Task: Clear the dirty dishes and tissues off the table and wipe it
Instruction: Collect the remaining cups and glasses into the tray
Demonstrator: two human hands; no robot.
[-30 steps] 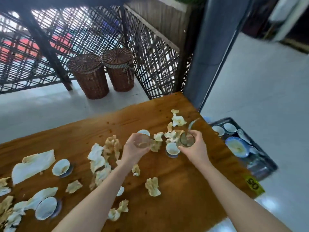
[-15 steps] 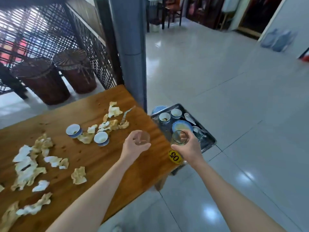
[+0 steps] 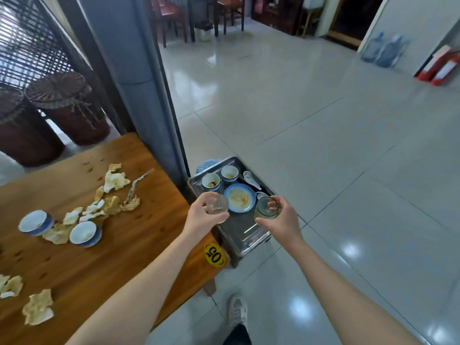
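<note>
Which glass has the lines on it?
The glass in the left hand has ribbed lines down its side. The glass in the right hand is smooth and looks greenish. Both are over the tray.

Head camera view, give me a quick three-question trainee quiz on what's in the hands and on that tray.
1. True or false: each hand holds a glass.
2. Which glass is ribbed? A) the one in the left hand B) the one in the right hand
3. How many small blue-rimmed bowls remain on the wooden table?

Key:
1. True; ribbed glass, smooth glass, both over the metal tray.
2. A
3. Two.
</note>
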